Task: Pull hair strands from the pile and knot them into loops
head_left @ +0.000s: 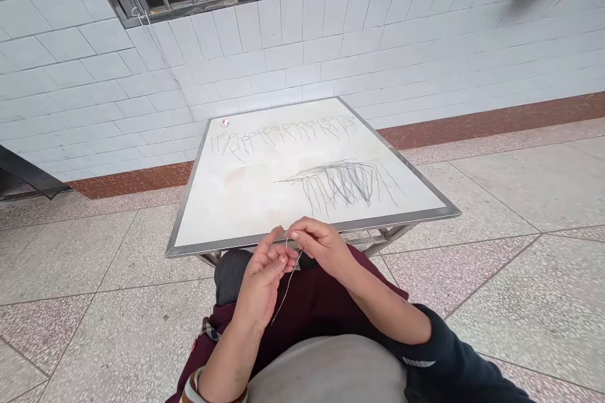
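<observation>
Pale strand (288,286) is partly hidden where the left hand (263,272) and right hand (327,250) pinch it, beside the counter (227,201).

Thin pale strand (288,286), curved on top, dangling above lap (316,305)

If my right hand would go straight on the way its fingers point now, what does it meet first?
The right hand would probably meet the left hand first, near its raised finger; how they line up in depth is unclear.
</observation>
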Available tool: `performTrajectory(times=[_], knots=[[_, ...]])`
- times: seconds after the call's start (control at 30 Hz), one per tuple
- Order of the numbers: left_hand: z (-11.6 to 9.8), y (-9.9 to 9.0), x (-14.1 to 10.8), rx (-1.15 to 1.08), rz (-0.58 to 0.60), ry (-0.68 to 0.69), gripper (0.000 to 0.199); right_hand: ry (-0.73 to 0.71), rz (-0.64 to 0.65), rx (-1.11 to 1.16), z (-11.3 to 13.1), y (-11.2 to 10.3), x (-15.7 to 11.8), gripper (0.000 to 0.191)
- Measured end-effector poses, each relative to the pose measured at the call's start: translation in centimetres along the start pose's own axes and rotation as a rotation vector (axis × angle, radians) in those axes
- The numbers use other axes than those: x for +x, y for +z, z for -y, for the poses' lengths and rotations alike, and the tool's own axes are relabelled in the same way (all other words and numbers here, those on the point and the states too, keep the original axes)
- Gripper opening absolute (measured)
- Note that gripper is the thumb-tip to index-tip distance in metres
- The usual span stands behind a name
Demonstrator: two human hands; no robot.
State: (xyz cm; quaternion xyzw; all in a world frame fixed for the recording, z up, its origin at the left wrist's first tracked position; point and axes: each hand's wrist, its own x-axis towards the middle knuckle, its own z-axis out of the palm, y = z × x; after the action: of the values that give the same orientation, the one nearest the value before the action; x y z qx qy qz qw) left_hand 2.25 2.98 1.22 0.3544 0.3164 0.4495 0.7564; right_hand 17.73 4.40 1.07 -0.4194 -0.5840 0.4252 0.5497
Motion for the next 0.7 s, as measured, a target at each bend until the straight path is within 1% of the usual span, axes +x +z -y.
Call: performTrajectory(times=[0.1,0.23,0.3,0.4,0.53,0.63,0.7], knots=[[-0.1,0.0,-0.1,0.068,-0.041,0.103,0.048,-0.010,-0.017,-0.039,-0.1,0.2,0.0,0.021],[0.2,0.2,-0.1,0.114,-0.081,0.151,0.047,0.010,-0.011,-0.076,-0.3,0.5,0.0,0.021],[0.3,0.3,-0.1,0.112,-0.100,0.181,0.046,0.082,0.013,-0.003,-0.3,0.6,0.0,0.023],[0.1,0.5,-0.1,0.107,-0.100,0.224,0.045,0.180,0.089,0.158,-0.6,0.7,0.0,0.026],[-0.2,0.7,-0.1,0.045,-0.062,0.217,0.044,0.188,0.134,0.245,-1.1,0.8,0.1,0.027],[-0.5,0.6,-0.1,-0.026,-0.052,0.189,0.049,0.162,0.148,0.236,-1.5,0.6,0.2,0.027],[-0.7,0.6,-0.2,-0.036,-0.054,0.174,0.052,0.129,0.164,0.199,-1.6,0.2,0.3,0.025]])
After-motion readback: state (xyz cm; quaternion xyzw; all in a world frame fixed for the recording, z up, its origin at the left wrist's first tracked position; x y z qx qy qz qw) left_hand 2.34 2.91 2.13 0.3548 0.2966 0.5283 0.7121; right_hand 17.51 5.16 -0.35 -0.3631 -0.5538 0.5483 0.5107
